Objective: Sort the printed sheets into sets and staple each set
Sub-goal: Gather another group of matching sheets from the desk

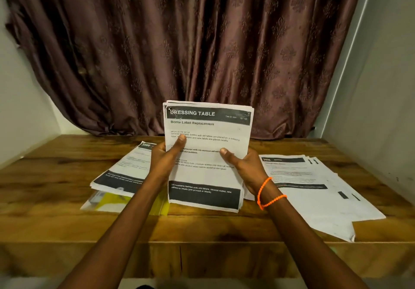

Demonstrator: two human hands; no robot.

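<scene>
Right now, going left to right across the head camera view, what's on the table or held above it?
Left pile of printed sheets → left hand → held set headed DRESSING TABLE → right hand → orange bracelet → spread sheets on the right. The yellow folder under the left pile is left out.

White sheets printed with black bands and black text are seen. A brown wood-grain table, a plum curtain with a floral motif, an orange bracelet and a yellow folder at the left are shown.
</scene>
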